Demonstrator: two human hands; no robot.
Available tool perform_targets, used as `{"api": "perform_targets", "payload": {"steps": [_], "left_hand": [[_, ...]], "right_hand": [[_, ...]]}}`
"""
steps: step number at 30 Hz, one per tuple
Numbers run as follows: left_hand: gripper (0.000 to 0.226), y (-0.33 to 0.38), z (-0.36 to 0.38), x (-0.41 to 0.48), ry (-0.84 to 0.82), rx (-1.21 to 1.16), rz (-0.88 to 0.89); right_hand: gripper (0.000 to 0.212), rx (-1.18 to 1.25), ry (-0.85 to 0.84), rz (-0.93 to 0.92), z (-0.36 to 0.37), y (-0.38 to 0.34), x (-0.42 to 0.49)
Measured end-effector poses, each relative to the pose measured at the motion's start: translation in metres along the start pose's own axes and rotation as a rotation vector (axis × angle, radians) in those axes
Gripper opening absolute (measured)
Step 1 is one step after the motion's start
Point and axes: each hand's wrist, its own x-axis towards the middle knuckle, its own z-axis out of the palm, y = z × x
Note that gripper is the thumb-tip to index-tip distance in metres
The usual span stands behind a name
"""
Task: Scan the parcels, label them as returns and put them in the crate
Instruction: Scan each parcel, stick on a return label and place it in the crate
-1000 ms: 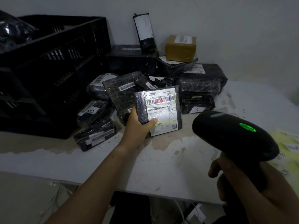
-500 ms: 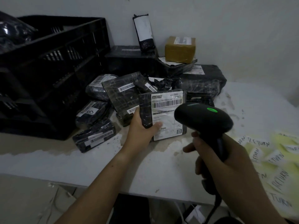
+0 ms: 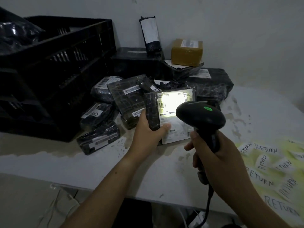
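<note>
Here, surface: a pale, stained table (image 3: 164, 175) under both hands, set against a plain light wall (image 3: 230, 22); the room is dim.
Left hand (image 3: 146, 134): wrapped around the left edge of a black-wrapped parcel (image 3: 171, 116), thumb on its white label, holding it upright on the table.
Right hand (image 3: 218, 155): closed on the grip of a black scanner (image 3: 200, 116), just right of the parcel; green light on top, cable hanging below the hand.
Crate (image 3: 54, 71): black, well left of the left hand, at the wall.
Other parcels (image 3: 130, 97): heaped beyond the left hand; a brown box (image 3: 186, 52) on top at the back.
Return labels (image 3: 266, 163): handwritten slips on yellow sheets, right of the right hand.
Change: half a second ago the label was unlit; a bright patch now falls on its barcode, and the scanner head sits nearer the label.
</note>
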Motion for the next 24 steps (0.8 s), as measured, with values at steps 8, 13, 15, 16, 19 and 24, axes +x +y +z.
{"api": "perform_targets", "payload": {"steps": [8, 13, 15, 16, 19, 24], "left_hand": [[0.061, 0.005, -0.001, 0.004, -0.003, 0.008, -0.002], [0.062, 0.004, -0.004, 0.006, -0.006, 0.003, -0.01], [0.057, 0.004, -0.005, 0.006, -0.008, 0.001, -0.011], [0.054, 0.005, -0.006, 0.005, -0.011, -0.001, -0.015], [0.056, 0.003, -0.007, 0.006, -0.009, -0.003, -0.031], [0.073, 0.003, -0.007, 0.007, -0.002, -0.021, -0.038]], "right_hand": [[0.029, 0.045, 0.002, 0.002, -0.002, -0.003, -0.005], [0.035, 0.047, 0.002, 0.01, -0.009, -0.007, -0.012], [0.04, 0.062, 0.003, 0.025, -0.011, -0.01, -0.016], [0.041, 0.078, 0.0, 0.04, -0.013, -0.012, -0.018], [0.039, 0.128, -0.024, 0.068, -0.016, -0.015, -0.024], [0.038, 0.134, -0.037, 0.08, -0.017, -0.017, -0.03]]}}
